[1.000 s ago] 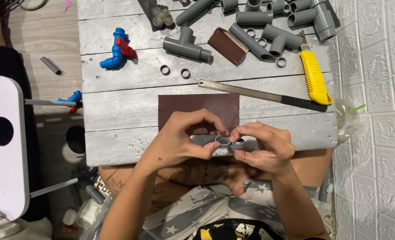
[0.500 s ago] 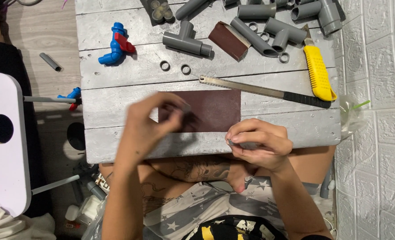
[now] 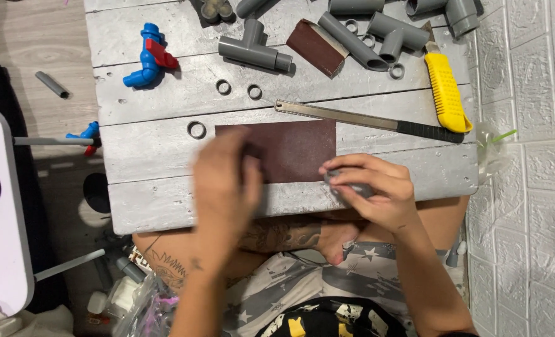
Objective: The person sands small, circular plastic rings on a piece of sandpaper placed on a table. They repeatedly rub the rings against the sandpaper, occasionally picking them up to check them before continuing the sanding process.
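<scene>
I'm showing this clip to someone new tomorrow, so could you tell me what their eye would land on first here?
Probably the two hands at the near edge of the grey plank table: the left hand, blurred, lies on a dark reddish sandpaper sheet, while the right hand grips a small grey piece. Next come the colours: a yellow-handled cutter at the far right and a blue and red valve at the far left.
</scene>
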